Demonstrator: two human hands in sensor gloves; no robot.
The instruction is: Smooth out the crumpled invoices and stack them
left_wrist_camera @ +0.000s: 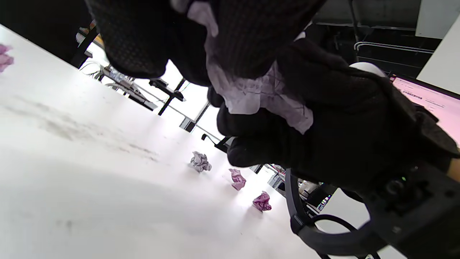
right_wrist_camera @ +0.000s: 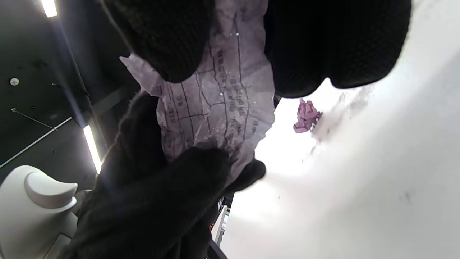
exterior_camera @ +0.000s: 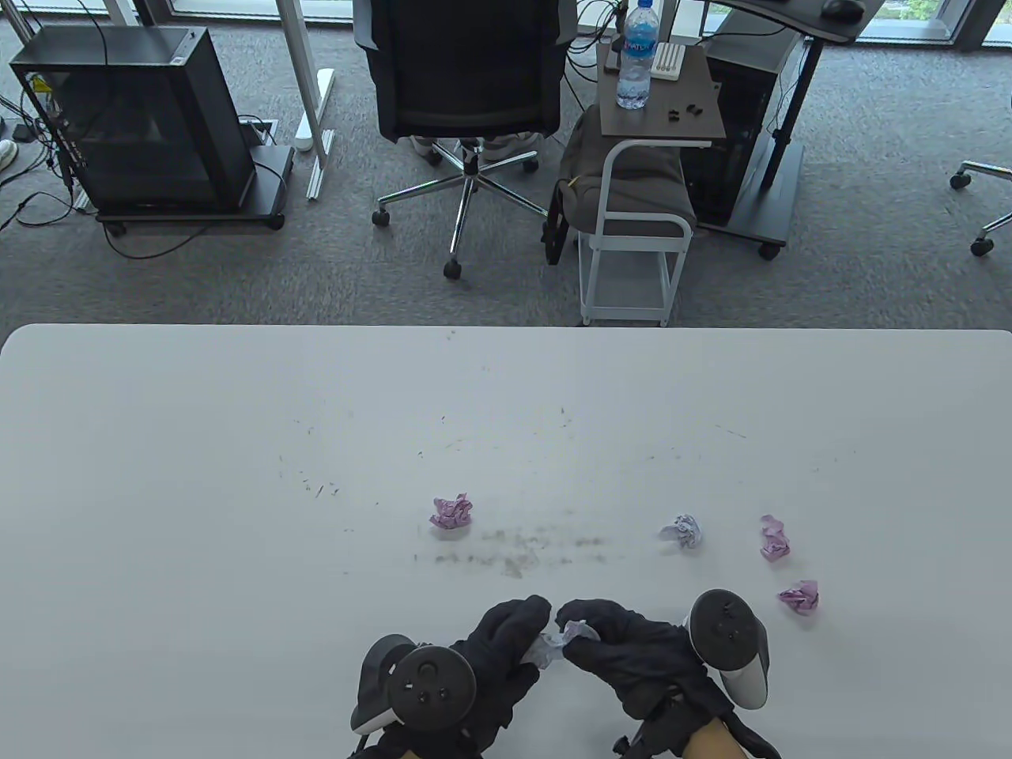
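Both gloved hands meet near the table's front edge, each pinching one crumpled pale invoice [exterior_camera: 556, 642] between them. My left hand [exterior_camera: 506, 644] holds its left side and my right hand [exterior_camera: 609, 642] its right. The wrist views show the invoice [left_wrist_camera: 251, 93] [right_wrist_camera: 215, 104] partly spread, printed with lines, wedged between black fingers. Several more crumpled balls lie on the white table [exterior_camera: 237, 474]: a pink one [exterior_camera: 451, 512] at centre, a whitish one [exterior_camera: 682, 531], and two pink ones [exterior_camera: 775, 538] [exterior_camera: 799, 596] to the right.
Dark smudges [exterior_camera: 514, 549] mark the tabletop ahead of the hands. Beyond the far table edge stand an office chair [exterior_camera: 466, 95], a small side cart [exterior_camera: 640, 205] with a water bottle [exterior_camera: 636, 55], and a black cabinet [exterior_camera: 134, 118].
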